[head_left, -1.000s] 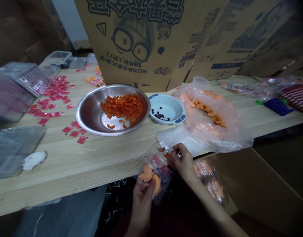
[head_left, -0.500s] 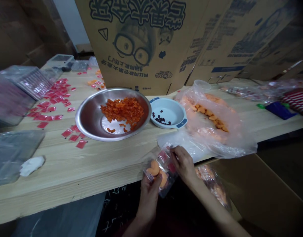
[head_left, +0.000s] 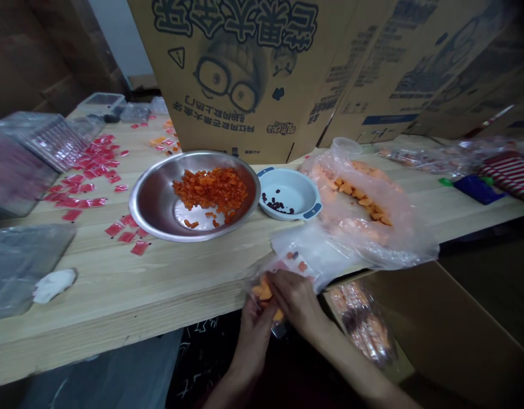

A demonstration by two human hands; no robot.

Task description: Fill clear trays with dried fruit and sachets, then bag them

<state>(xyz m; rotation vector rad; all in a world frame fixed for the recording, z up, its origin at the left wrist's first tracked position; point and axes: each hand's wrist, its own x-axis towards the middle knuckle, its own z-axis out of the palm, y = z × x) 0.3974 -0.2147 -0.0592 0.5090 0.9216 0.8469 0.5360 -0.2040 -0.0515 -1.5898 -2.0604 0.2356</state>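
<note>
At the table's front edge I hold a small clear plastic bag (head_left: 252, 278) with flat, rounded orange pieces (head_left: 262, 291) in it. My left hand (head_left: 252, 335) is closed on its lower left side, thumb over the front. My right hand (head_left: 296, 301) lies across the bag's upper right, its fingers closed on the plastic near the orange pieces and covering much of it. A bit of red packet (head_left: 279, 265) shows above the right knuckles. Small orange and dark bits (head_left: 296, 260) show through clear plastic just beyond.
A steel bowl (head_left: 149, 218) holds orange bits; beside it a blue basin (head_left: 302, 190) has dark ones. Right of them lies a big plastic bag (head_left: 398, 244) of orange pieces. Red packets (head_left: 95, 165) are scattered left. Cardboard boxes (head_left: 245, 130) stand behind; an open carton (head_left: 432, 312) sits below right.
My right hand has moved left and down over the bag, from the red packet at its top to the orange pieces. My left hand still grips the bag.
</note>
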